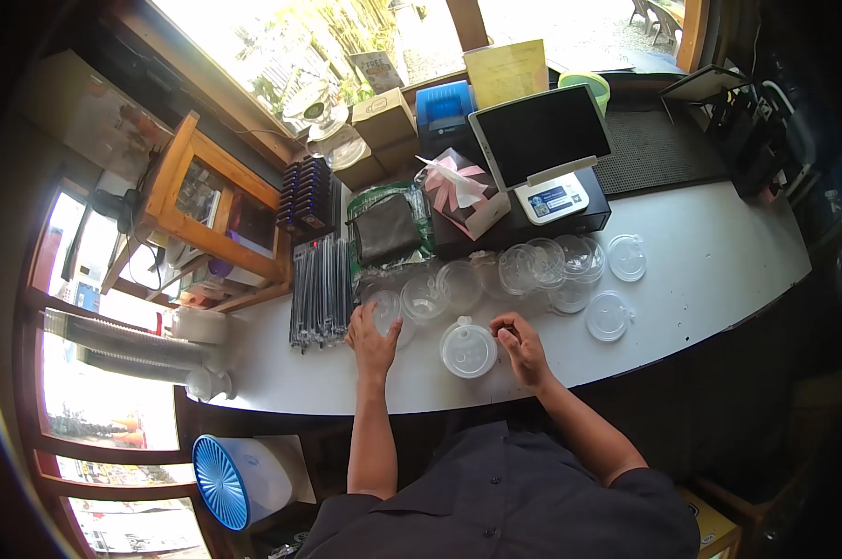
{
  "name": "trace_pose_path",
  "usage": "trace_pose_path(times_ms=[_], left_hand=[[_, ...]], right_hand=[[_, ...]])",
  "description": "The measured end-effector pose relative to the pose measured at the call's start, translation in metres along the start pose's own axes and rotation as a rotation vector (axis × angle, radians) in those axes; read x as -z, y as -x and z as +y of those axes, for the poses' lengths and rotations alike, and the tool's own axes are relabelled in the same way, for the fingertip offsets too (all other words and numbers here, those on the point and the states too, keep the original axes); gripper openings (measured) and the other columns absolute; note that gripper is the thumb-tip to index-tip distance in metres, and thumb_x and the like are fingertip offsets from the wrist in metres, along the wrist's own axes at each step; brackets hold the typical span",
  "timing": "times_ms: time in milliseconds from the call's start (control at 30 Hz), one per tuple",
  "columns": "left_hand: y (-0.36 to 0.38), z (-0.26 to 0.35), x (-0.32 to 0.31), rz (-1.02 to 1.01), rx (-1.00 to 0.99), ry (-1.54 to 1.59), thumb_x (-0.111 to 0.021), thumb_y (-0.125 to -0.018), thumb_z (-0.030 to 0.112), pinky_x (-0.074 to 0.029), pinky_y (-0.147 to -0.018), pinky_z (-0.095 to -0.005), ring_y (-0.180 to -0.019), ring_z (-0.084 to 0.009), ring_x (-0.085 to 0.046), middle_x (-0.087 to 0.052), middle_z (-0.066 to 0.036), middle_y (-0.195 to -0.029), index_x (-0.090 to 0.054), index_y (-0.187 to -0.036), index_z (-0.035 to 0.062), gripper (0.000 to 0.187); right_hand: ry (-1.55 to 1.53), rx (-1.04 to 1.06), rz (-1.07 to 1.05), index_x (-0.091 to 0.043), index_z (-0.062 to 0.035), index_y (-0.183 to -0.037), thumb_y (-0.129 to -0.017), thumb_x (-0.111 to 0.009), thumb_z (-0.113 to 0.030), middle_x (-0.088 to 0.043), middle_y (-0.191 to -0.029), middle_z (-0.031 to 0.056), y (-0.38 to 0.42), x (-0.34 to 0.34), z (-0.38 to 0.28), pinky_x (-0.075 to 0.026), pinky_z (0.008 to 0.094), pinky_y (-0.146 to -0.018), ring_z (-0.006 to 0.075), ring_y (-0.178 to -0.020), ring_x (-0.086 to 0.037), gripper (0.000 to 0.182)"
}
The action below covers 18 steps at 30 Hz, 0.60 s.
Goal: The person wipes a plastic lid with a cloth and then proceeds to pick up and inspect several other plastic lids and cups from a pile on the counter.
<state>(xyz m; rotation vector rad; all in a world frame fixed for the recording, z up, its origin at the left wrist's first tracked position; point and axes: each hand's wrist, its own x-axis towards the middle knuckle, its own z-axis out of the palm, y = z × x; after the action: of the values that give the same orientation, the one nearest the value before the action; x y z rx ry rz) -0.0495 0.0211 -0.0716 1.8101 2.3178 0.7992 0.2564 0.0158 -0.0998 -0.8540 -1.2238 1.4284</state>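
Observation:
My left hand point(374, 345) is open, thumb and fingers apart at the near edge of a clear plastic lid point(384, 306). A lidded clear plastic cup point(467, 349) stands in front of me, between my two hands, its round top facing up. Just right of it is my right hand point(523, 349), fingers loosely bent and apart, with nothing visible in them. Beyond the hands runs a row of clear lidded cups point(459, 285), continuing right into several overlapping clear round lids point(544, 263). Two more lids point(608, 316) lie farther right.
Wrapped black straws point(320, 293) lie at the left beside a wooden cabinet point(220, 238). A tissue box point(460, 191) and tablet stand point(542, 140) line the back. Stacked clear cups point(127, 340) extend off the left end. A blue-lidded bucket point(244, 480) stands below the white counter point(691, 279).

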Motion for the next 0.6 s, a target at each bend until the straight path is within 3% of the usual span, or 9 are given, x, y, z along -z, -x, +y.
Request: trace_pose_path(times_ms=[133, 367, 433, 600], left_hand=[[-0.007, -0.004, 0.005, 0.111, -0.074, 0.208, -0.077, -0.089, 0.034, -0.038, -0.108, -0.0482, -0.126, -0.0367, -0.051, -0.052, -0.019, -0.134, -0.066, -0.120, 0.0056, 0.043], [0.021, 0.048, 0.051, 0.110, -0.148, 0.498, -0.077, -0.088, 0.028, -0.041, -0.107, -0.0444, -0.125, -0.0334, -0.052, -0.055, -0.018, -0.131, -0.067, -0.114, 0.0049, 0.036], [0.031, 0.068, 0.056, -0.040, -0.267, 0.656, -0.077, -0.085, 0.024, -0.040, -0.110, -0.0445, -0.130, -0.0345, -0.052, -0.058, -0.017, -0.134, -0.067, -0.113, 0.0062, 0.034], [0.050, 0.134, 0.076, -0.494, -0.521, 0.615, -0.081, -0.072, 0.009, -0.042, -0.113, -0.0498, -0.139, -0.0397, -0.048, -0.058, -0.015, -0.134, -0.069, -0.107, 0.0073, 0.037]], right_hand=[[-0.046, -0.030, 0.026, -0.060, -0.0013, -0.117, -0.105, -0.058, -0.028, -0.060, -0.102, 0.0023, 0.000, -0.001, 0.002, -0.045, 0.0255, -0.084, 0.0100, -0.093, -0.055, 0.029], [-0.087, -0.025, 0.010, -0.061, -0.0020, -0.117, -0.105, -0.057, -0.026, -0.060, -0.105, 0.0037, 0.001, -0.001, 0.004, -0.044, 0.0265, -0.088, 0.0112, -0.094, -0.055, 0.027], [-0.078, -0.020, 0.006, -0.061, -0.0018, -0.118, -0.105, -0.056, -0.031, -0.059, -0.105, 0.0040, 0.001, 0.000, 0.000, -0.043, 0.0276, -0.091, 0.0120, -0.097, -0.055, 0.032], [-0.343, 0.076, -0.059, -0.065, -0.0006, -0.109, -0.106, -0.051, -0.048, -0.055, -0.112, 0.0081, -0.002, 0.004, 0.014, -0.036, 0.0319, -0.102, 0.0164, -0.110, -0.050, 0.049]])
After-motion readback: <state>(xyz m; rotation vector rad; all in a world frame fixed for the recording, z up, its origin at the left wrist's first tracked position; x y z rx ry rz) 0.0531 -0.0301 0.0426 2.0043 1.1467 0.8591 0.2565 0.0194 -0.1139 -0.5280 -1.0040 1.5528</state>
